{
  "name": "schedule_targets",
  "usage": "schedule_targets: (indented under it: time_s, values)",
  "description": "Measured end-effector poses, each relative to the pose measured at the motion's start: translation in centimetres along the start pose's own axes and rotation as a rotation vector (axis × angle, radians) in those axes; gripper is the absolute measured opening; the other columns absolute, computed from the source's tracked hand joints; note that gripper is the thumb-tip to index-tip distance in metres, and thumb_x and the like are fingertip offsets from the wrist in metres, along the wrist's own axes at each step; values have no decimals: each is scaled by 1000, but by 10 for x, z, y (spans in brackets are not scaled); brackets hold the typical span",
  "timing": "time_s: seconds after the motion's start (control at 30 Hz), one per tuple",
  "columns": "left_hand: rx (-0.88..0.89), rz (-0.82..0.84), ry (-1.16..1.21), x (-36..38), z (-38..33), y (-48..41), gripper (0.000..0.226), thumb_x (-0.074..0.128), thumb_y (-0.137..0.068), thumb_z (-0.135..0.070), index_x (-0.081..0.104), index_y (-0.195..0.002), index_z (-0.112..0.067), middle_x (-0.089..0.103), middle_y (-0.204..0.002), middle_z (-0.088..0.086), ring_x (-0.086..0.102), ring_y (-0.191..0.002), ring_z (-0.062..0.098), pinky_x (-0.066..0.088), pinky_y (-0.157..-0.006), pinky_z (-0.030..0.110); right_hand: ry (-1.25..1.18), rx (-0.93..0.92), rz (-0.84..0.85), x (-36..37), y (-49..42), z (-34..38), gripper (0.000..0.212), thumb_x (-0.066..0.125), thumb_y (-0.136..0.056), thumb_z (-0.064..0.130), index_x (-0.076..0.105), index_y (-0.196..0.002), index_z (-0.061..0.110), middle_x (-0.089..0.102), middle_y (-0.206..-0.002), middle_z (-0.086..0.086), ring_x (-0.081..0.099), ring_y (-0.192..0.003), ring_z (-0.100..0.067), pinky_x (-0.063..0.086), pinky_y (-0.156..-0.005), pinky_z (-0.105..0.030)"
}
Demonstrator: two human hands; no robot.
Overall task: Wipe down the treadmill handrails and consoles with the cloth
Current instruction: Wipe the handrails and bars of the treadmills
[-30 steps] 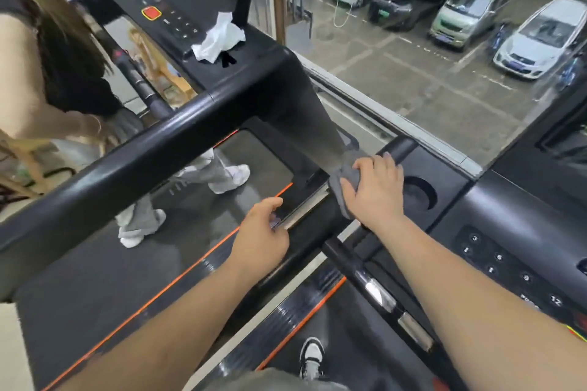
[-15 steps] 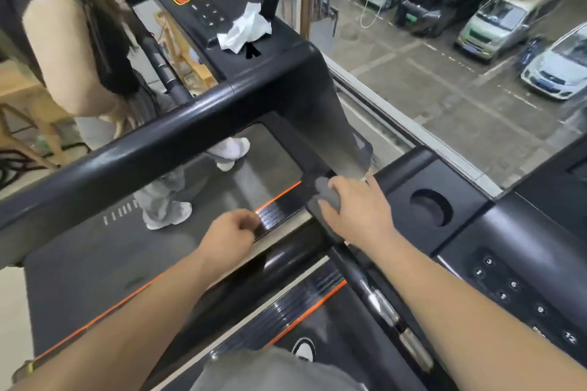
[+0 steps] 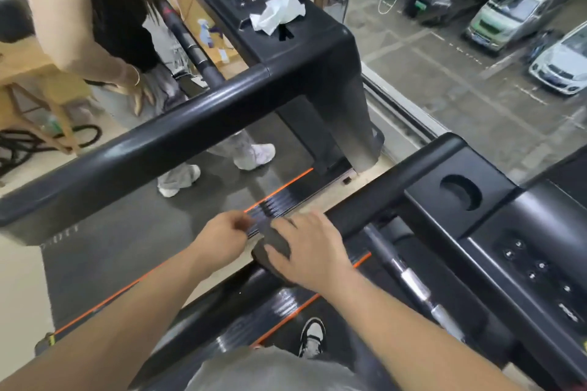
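My right hand grips a dark grey cloth against the left black handrail of my treadmill, with the cloth bulging out between thumb and fingers. Just left of the cloth, my left hand hovers over the gap between the two machines, blurred, with its fingers curled and nothing in them. The console, with its buttons and a round cup hole, lies to the right of the rail.
The neighbouring treadmill's thick black handrail crosses the view above my hands. A crumpled white tissue lies on its console. Another person stands on its belt at the upper left. A window on the right overlooks parked cars.
My right hand has slid the cloth back along the handrail toward me, away from the console. My left hand has let go of the neighbouring deck's edge and moved along with it.
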State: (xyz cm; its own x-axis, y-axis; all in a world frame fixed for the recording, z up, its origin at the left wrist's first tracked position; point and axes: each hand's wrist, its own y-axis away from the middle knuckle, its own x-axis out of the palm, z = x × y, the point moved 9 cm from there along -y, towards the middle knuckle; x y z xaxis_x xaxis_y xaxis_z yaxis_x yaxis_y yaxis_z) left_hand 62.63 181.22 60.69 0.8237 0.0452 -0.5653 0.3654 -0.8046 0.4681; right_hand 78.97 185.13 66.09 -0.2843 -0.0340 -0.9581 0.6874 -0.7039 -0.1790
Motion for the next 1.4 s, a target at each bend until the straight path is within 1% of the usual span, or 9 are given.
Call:
schedule_targets:
  time_s: [0.17,0.33,0.5,0.63,0.73,0.9,1.17,1.27,1.4]
  values:
    - [7,52,-26,3,25,11,48,44,-78,2,67,-100,-33,72,-110,-6,66,-110,16,50,-104,34,219,351,11,-25,-10,-122,45,41,-96,59,61,-119,27,70,-107,-1,63,-105,-29,30,-112,-53]
    - [45,69,6,-3,46,25,54,42,-77,9,69,-104,-30,73,-113,-4,66,-114,16,48,-109,37,211,517,-44,-22,0,-83,38,52,-90,45,64,-107,14,65,-93,-16,58,-90,-38,40,-91,-50]
    - [26,-9,-96,-38,78,34,50,44,-81,5,72,-114,-20,71,-110,-7,65,-112,17,48,-107,36,-123,264,-120,10,35,74,21,58,-90,34,61,-92,13,56,-89,-12,47,-82,-35,42,-77,-43]
    - [62,-3,-68,-44,84,35,48,46,-77,-4,73,-113,-21,74,-114,-3,66,-112,19,49,-107,40,-126,-92,-48,20,50,93,28,57,-95,41,65,-103,15,58,-99,-9,53,-91,-35,45,-93,-45]
    - [64,-1,-15,-43,86,39,44,46,-86,0,70,-111,-26,72,-112,-6,64,-104,16,50,-103,35,67,80,-107,2,37,31,37,54,-96,48,65,-113,17,62,-101,-6,58,-101,-31,38,-109,-52]
    - [72,-8,60,-46,100,53,37,48,-91,-1,67,-106,-29,67,-98,-11,62,-88,11,47,-84,19,165,529,-193,-3,31,-4,38,56,-95,41,62,-111,7,60,-97,-16,55,-98,-41,39,-98,-56]
    - [16,-66,38,-89,160,65,32,53,-87,-8,68,-90,-37,73,-101,-11,70,-97,16,56,-93,38,-32,66,-98,45,52,198,35,61,-90,38,65,-112,11,55,-96,-15,47,-91,-36,45,-93,-51]
    - [0,-89,80,-96,175,68,30,53,-90,-11,69,-93,-35,74,-102,-9,69,-92,14,57,-92,36,-9,-161,-64,46,51,192,38,61,-92,45,67,-113,14,58,-97,-14,53,-93,-36,44,-99,-51]
    - [-15,-106,157,-97,187,79,35,50,-90,3,70,-104,-23,72,-109,0,67,-101,17,51,-99,29,69,99,-133,31,42,121,38,58,-95,45,68,-113,13,58,-92,-11,56,-90,-37,42,-102,-57]
